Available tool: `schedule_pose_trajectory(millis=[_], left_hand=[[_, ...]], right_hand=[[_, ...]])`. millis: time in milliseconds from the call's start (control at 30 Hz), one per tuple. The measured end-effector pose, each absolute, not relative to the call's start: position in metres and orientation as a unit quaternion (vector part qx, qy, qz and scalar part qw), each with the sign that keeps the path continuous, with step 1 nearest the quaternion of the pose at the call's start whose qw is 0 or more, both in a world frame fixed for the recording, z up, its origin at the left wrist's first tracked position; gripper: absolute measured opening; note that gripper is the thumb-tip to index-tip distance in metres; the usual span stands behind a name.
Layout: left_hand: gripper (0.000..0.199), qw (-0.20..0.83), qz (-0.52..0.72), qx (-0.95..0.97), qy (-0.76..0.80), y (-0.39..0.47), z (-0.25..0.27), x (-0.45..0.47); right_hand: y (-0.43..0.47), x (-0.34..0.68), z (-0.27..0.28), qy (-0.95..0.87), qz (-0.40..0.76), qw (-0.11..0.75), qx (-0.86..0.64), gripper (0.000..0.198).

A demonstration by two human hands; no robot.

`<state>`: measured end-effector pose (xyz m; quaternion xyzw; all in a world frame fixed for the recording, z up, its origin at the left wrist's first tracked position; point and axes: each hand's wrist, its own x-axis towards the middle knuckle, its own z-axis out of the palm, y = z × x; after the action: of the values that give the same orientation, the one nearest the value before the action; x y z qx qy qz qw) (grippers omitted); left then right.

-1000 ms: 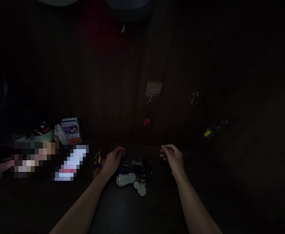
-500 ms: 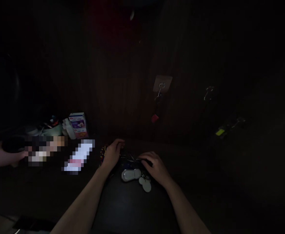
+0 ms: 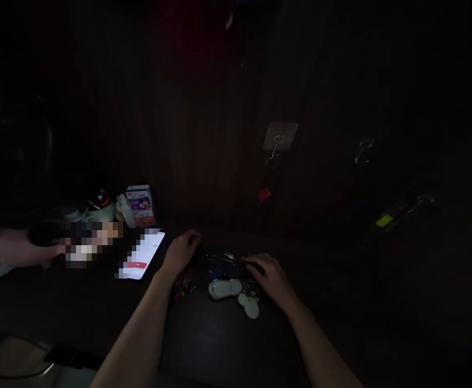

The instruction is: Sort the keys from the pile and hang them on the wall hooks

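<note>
Between my hands a bunch of keys lies on the dark desk, its metal faintly shining. Below it are a pale grey-white fob, a small metal ring and a white tag of joined round shapes. My left hand is left of the keys with its fingers curled together; what they hold, if anything, is lost in the dark. Small colourful bits show beside its wrist. My right hand is at the right end of the keys, its fingertips closed on them.
A lit phone and a pink hair dryer lie to the left. Behind them stand small boxes and a pale green cup. Hooks on the dark wall carry a red tag and a yellow-green tag.
The view has shifted, so things appear farther right. My left hand has moved away from the keys, and the colourful bits now show below it. My right hand stays at the keys.
</note>
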<state>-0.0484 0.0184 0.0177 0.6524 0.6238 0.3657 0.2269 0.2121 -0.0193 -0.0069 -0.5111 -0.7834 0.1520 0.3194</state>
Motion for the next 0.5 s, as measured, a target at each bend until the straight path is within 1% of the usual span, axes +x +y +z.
schedule_pose_trajectory(millis=[133, 233, 433, 500], left_hand=[[0.02, 0.238, 0.293, 0.701, 0.605, 0.012, 0.019, -0.047], [0.019, 0.222, 0.26, 0.73, 0.591, 0.008, 0.023, -0.046], [0.008, 0.209, 0.232, 0.751, 0.582, 0.006, 0.027, -0.045], [0.012, 0.204, 0.236, 0.747, 0.587, 0.007, 0.025, -0.046]], right_hand=[[-0.015, 0.217, -0.009, -0.75, 0.146, 0.34, -0.548, 0.02], [-0.013, 0.22, -0.009, -0.725, 0.138, 0.361, -0.57, 0.02], [-0.013, 0.222, -0.006, -0.691, 0.123, 0.381, -0.602, 0.019], [-0.014, 0.222, -0.005, -0.687, 0.123, 0.379, -0.607, 0.019]])
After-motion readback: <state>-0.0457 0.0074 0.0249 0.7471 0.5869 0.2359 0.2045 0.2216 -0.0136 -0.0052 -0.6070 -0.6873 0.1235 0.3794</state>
